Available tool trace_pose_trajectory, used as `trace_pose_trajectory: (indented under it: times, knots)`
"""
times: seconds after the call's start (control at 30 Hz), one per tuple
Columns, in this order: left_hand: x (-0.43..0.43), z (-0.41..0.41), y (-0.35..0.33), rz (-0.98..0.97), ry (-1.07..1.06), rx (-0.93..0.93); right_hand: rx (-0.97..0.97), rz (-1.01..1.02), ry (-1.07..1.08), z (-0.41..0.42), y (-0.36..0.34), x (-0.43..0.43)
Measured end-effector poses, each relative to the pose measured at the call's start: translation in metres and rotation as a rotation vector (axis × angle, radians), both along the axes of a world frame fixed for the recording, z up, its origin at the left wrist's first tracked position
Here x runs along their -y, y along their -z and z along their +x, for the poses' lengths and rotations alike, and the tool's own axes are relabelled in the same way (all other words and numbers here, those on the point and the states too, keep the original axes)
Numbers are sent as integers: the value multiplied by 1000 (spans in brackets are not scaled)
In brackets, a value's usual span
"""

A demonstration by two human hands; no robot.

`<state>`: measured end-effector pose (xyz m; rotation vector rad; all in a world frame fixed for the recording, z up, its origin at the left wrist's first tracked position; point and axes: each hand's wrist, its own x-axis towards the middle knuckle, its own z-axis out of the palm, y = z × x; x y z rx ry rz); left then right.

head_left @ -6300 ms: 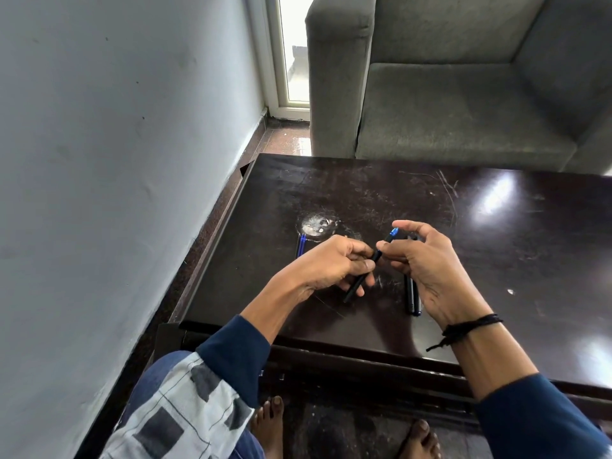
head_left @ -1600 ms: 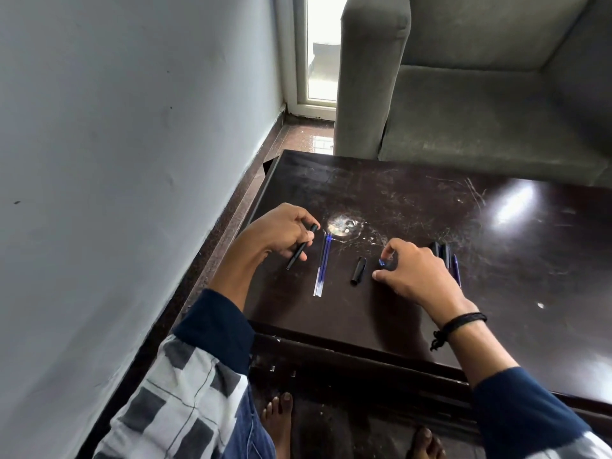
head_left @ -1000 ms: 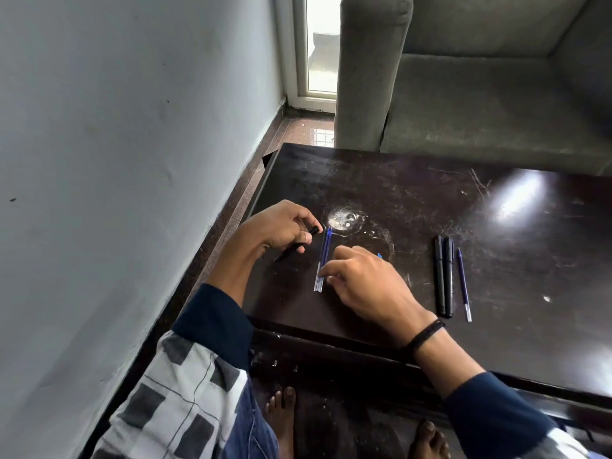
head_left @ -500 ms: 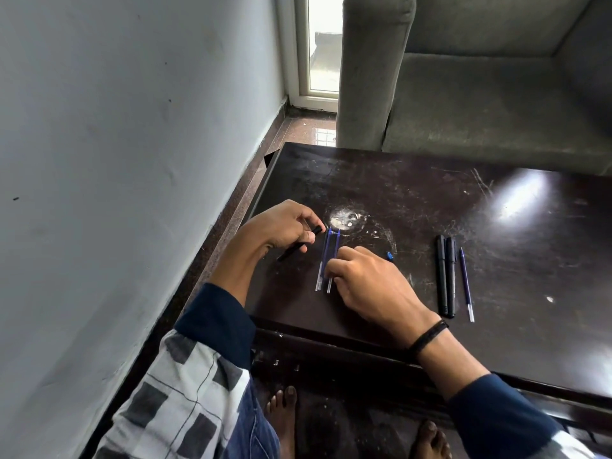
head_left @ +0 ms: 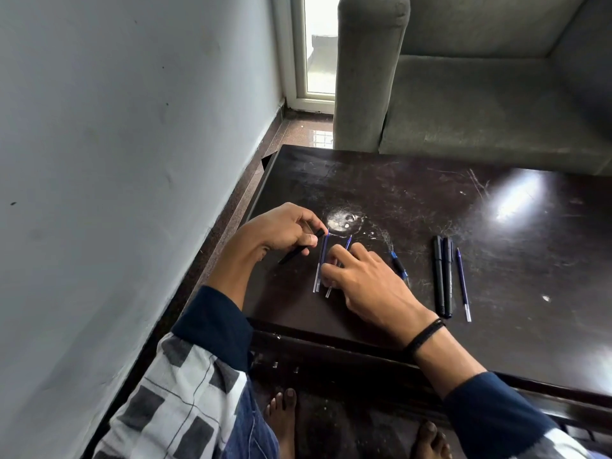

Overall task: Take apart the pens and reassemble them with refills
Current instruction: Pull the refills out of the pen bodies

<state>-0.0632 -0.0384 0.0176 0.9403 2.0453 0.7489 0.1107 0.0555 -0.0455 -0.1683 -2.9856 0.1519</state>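
Note:
My left hand [head_left: 281, 231] grips a black pen barrel [head_left: 293, 254] low over the table's left side. Just right of it lie blue refills [head_left: 320, 263] side by side. My right hand [head_left: 361, 279] rests on them, its fingertips pinching one refill [head_left: 346, 242] that angles away from the others. A short black pen piece with a blue end [head_left: 398, 266] lies to the right of that hand. Further right, two black pens [head_left: 443, 276] lie parallel, with a loose blue refill [head_left: 462, 283] beside them.
The dark wooden table [head_left: 496, 226] is scratched, with a white scuffed patch [head_left: 344, 221] behind the refills. A grey sofa [head_left: 480, 94] stands beyond the table, a pale wall [head_left: 132, 160] runs close on the left, and bare feet [head_left: 281, 415] show below.
My right hand left the pen piece at the centre and moved left onto the refills, drawing one away from the pair. My left hand has kept hold of the black barrel.

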Motion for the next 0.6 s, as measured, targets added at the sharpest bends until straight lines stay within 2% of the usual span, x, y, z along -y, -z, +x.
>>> trace_pose_trajectory:
  times: [0.3, 0.47, 0.6]
  knots:
    - [-1, -2, 3, 6, -10, 19, 30, 26, -24, 0, -5, -2]
    - [-1, -2, 4, 10, -15, 34, 6, 63, -94, 3, -9, -2]
    - [-1, -2, 3, 16, 0, 42, -43, 93, -59, 5, -15, -10]
